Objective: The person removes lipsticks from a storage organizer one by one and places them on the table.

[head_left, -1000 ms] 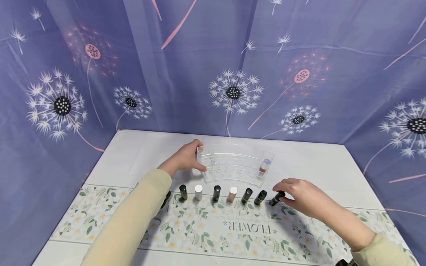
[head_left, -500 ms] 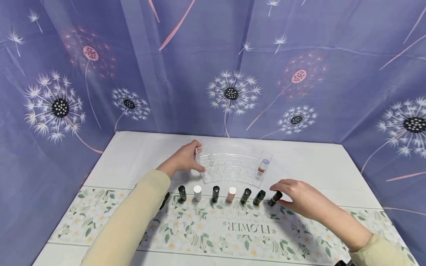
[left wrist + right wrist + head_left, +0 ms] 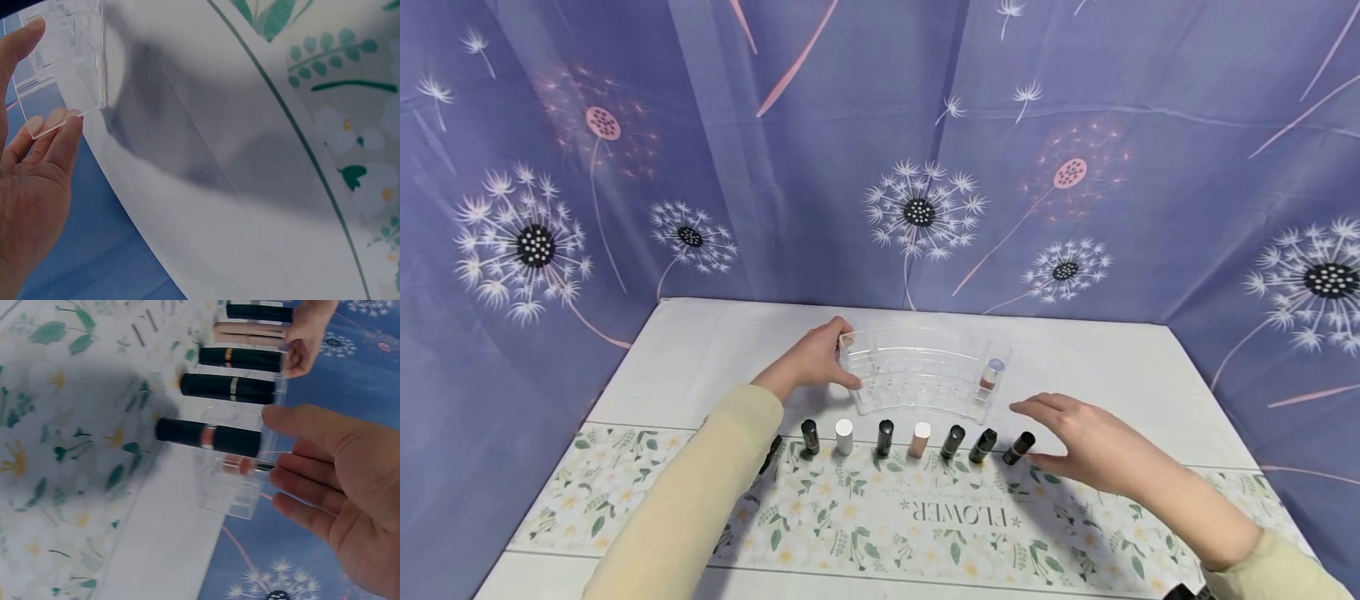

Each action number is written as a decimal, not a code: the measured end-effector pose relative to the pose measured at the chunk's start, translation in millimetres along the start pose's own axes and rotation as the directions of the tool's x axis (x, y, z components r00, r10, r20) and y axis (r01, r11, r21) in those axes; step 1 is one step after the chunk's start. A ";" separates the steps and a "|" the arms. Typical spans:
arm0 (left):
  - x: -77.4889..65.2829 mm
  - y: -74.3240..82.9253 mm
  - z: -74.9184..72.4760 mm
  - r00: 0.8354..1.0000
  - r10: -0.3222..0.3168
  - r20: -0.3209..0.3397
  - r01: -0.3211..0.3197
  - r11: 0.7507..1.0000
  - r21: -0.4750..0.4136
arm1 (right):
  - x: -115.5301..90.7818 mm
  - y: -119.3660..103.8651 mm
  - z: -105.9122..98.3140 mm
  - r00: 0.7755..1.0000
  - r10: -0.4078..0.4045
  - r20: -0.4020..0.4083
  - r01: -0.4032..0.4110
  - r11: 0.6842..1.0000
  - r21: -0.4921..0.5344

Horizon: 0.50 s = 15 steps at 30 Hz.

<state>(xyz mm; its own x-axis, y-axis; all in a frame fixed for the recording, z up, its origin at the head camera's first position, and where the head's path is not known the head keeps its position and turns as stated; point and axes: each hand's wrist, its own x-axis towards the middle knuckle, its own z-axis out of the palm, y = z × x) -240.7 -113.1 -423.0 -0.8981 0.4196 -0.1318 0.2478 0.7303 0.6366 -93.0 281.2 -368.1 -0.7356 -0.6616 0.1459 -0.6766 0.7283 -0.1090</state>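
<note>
My left hand (image 3: 811, 360) grips the left end of a clear plastic lipstick organizer (image 3: 917, 385). In the left wrist view its fingers (image 3: 59, 147) lie against the end wall, with the thumb on the other side. One lipstick with a bluish end (image 3: 992, 374) stands in the organizer's right part. My right hand (image 3: 1093, 443), fingers spread and holding nothing, is just right of an upright black lipstick (image 3: 1018, 448). The right wrist view shows this black lipstick with a pinkish band (image 3: 208, 436), apart from the fingers.
A row of upright lipsticks lines the front of the organizer, including a white tube (image 3: 844, 437), a pink tube (image 3: 919, 440) and several black ones. A dark object (image 3: 771, 455) is partly hidden by the left sleeve. A floral runner (image 3: 820, 517) crosses the white table.
My right hand has let go of the rightmost black lipstick; its fingers have spread and drawn slightly away. The lipstick stays standing. My left hand keeps its hold on the organizer.
</note>
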 end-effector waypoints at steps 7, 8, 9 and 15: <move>1.8 -2.7 1.9 1.000 0.000 -0.004 0.000 1.000 -0.002 | 7.5 4.1 -21.8 1.000 0.002 -0.023 -0.001 0.999 0.049; 2.0 -2.8 2.0 1.000 0.002 -0.004 -0.002 1.000 -0.003 | 9.0 5.4 -24.7 1.000 0.009 -0.027 -0.007 0.998 0.057; 1.8 -2.6 1.8 1.000 0.003 -0.006 -0.003 1.000 -0.005 | 10.5 6.9 -27.2 0.999 0.016 -0.031 -0.014 0.998 0.065; 1.4 -2.0 1.5 1.000 0.014 -0.009 -0.014 1.000 -0.012 | 19.8 16.2 -38.8 0.997 0.035 -0.065 -0.030 0.997 0.070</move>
<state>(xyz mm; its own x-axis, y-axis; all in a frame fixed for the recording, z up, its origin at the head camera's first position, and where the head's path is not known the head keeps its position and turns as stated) -241.9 -113.1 -425.6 -0.8978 0.4247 -0.1165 0.2558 0.7181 0.6472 -117.2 286.9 -328.9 -0.7549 -0.6227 0.2057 -0.6547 0.7336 -0.1821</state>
